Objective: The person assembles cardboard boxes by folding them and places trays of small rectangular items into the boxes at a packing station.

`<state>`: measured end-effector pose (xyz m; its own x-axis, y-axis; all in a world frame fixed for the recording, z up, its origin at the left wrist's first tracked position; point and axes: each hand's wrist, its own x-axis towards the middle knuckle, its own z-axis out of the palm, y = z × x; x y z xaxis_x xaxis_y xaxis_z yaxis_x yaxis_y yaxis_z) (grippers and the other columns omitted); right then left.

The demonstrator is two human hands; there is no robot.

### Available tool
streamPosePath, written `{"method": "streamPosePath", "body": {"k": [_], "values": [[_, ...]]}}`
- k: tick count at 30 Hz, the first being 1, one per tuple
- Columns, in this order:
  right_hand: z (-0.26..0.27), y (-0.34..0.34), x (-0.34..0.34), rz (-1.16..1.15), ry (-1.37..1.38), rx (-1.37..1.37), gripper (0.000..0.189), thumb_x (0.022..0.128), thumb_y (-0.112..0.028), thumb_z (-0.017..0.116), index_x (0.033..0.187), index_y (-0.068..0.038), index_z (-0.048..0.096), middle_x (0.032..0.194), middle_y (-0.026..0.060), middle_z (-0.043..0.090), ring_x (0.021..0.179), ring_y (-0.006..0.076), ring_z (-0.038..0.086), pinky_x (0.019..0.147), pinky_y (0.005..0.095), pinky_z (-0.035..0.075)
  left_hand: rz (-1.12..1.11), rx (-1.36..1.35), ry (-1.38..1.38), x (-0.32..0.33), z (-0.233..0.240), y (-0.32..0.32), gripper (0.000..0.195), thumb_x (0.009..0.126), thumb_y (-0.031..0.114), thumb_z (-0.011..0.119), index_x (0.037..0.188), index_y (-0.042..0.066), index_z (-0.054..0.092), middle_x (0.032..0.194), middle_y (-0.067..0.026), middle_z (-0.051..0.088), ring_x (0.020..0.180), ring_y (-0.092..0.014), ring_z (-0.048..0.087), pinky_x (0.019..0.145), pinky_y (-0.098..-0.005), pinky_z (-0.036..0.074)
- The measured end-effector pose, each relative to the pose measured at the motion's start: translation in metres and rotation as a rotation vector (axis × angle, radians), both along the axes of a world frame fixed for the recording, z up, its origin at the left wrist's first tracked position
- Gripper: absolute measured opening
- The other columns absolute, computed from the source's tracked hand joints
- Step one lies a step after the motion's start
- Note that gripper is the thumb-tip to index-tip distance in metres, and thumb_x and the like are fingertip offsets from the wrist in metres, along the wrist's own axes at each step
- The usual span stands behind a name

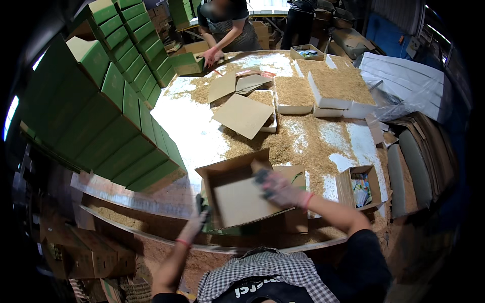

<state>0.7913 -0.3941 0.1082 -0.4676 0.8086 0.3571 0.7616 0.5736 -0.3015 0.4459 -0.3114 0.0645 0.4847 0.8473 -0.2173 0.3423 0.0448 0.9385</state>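
An open cardboard box (242,200) with a pale inner bottom and green on its outside stands tilted at the near edge of the table. My left hand (199,216), in a glove with dark fingers, lies against the box's outer left side; whether it grips the wall is unclear. Over the right part of the box is my gloved right hand (280,189), blurred by motion. A blurred tan piece (260,166) shows at its fingertips, and I cannot tell whether it is held. Beneath and right of the box lies more cardboard (293,219), with green on part of it.
Stacked green boxes (125,102) rise on the left. Cardboard sheets (244,115) lie on husk-like filling (273,146). Filled white trays (293,92) stand behind. A small carton (343,189) holding printed packets is at right. Across the table, a co-worker's gloved hands (211,57) touch a green box (186,63).
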Motion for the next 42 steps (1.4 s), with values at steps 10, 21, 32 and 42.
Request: {"method": "streamPosePath", "body": {"k": [10, 21, 32, 42], "values": [[-0.015, -0.018, -0.032, -0.578, 1.047, -0.724, 0.083, 0.084, -0.043, 0.057, 0.14, 0.001, 0.013, 0.144, 0.0221, 0.017, 0.135, 0.0236, 0.017, 0.109, 0.0346, 0.015, 0.022, 0.048, -0.017, 0.024, 0.014, -0.004, 0.086, 0.077, 0.022, 0.069, 0.138, -0.003, 0.014, 0.129, -0.022, 0.04, 0.121, -0.028, 0.04, 0.101, -0.0333, 0.033], [0.272, 0.157, -0.008, -0.161, 1.502, -0.19, 0.064, 0.087, -0.041, 0.051, 0.135, -0.005, 0.028, 0.131, 0.0167, 0.039, 0.115, 0.0277, 0.044, 0.097, 0.0426, 0.036, 0.602, 1.887, -0.038, -0.128, 0.354, 0.161, 0.046, 0.091, 0.017, 0.045, 0.132, 0.0, 0.036, 0.131, -0.0167, 0.043, 0.121, -0.025, 0.041, 0.102, -0.0364, 0.031], [0.441, 0.336, -0.174, 0.21, 1.469, -0.391, 0.056, 0.088, -0.045, 0.048, 0.129, -0.009, 0.038, 0.123, 0.0154, 0.046, 0.106, 0.0281, 0.05, 0.09, 0.0417, 0.041, 0.29, 1.77, 0.199, -0.214, 0.4, 0.218, 0.041, 0.092, 0.017, 0.039, 0.128, -0.003, 0.042, 0.13, -0.016, 0.043, 0.122, -0.027, 0.04, 0.103, -0.0342, 0.029], [0.345, 0.298, -0.168, 0.148, 1.324, -0.491, 0.063, 0.085, -0.056, 0.046, 0.131, -0.014, 0.038, 0.125, 0.0118, 0.048, 0.11, 0.0263, 0.047, 0.093, 0.0396, 0.039, 0.816, 1.821, 0.079, -0.219, 0.36, 0.216, 0.048, 0.094, 0.022, 0.038, 0.135, -0.002, 0.03, 0.141, -0.0178, 0.029, 0.128, -0.029, 0.033, 0.108, -0.04, 0.02]]}}
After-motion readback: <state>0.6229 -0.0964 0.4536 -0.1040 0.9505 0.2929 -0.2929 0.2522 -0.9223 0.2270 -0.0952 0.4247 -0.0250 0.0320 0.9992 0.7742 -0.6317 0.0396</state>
